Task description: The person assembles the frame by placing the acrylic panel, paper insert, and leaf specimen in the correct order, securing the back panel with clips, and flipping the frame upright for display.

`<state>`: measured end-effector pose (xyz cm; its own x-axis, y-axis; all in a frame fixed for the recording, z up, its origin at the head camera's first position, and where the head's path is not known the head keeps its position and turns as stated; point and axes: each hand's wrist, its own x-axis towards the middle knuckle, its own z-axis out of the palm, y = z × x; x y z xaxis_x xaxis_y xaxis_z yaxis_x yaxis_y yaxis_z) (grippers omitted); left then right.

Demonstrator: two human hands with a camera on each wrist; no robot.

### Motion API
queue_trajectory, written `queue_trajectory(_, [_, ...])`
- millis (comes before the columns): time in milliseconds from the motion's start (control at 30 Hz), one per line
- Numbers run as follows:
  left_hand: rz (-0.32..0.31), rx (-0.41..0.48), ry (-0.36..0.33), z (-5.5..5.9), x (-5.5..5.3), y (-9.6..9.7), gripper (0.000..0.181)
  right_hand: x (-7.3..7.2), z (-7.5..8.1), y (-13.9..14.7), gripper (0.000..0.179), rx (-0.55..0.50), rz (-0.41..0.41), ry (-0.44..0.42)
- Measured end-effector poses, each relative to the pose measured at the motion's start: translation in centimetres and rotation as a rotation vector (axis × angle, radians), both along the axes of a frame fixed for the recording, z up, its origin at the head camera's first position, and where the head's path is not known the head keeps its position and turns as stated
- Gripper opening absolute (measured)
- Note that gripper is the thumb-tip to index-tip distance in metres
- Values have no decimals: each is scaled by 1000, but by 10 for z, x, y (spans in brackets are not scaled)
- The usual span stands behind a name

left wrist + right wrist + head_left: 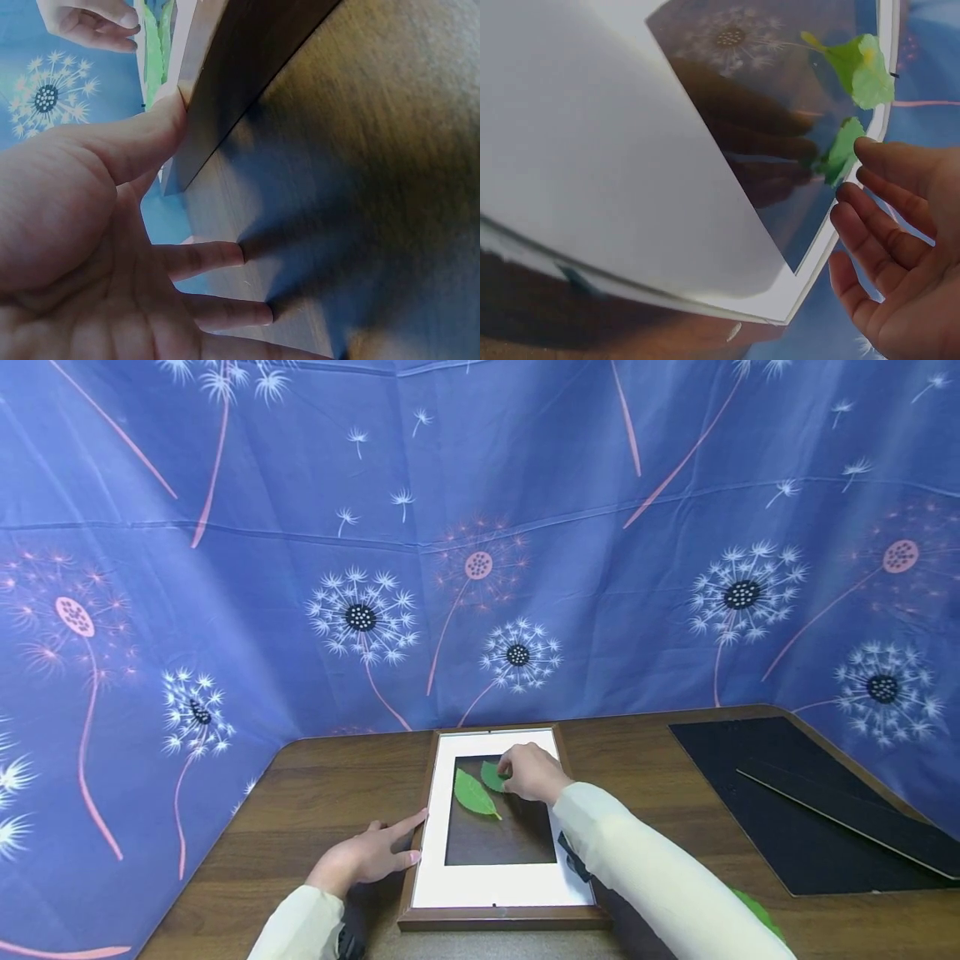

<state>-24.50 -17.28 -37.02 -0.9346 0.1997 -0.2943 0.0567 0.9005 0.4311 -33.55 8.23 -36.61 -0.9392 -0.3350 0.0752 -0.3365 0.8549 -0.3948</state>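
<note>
A brown picture frame (504,918) with a white mat (491,887) lies flat on the table. A light green leaf (472,794) rests in the dark window at its middle, stem pointing down and right. Just right of it is a smaller, darker green leaf (491,777). My right hand (534,773) pinches this leaf's right edge with its fingertips; the right wrist view shows the leaf (843,150) at the thumb tip. Against the frame's left side, my left hand (369,857) rests with fingers spread. Its thumb (154,135) touches the frame's edge.
On the right of the table lies a black board (720,777) with a narrower black panel (847,818) across it. Another green leaf (759,912) shows partly behind my right sleeve. A blue dandelion-print cloth (480,510) hangs behind and beside the table.
</note>
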Motion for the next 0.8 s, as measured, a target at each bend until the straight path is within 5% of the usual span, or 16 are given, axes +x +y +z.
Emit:
queue_trajectory(433, [-1,39,-9,-3,0,0,64,5,17,21,14,-266,-34,-96])
queue_trajectory(800, [-22,49,-33,-3,-2,-3,66,11,21,41,19,-376,-104,-141])
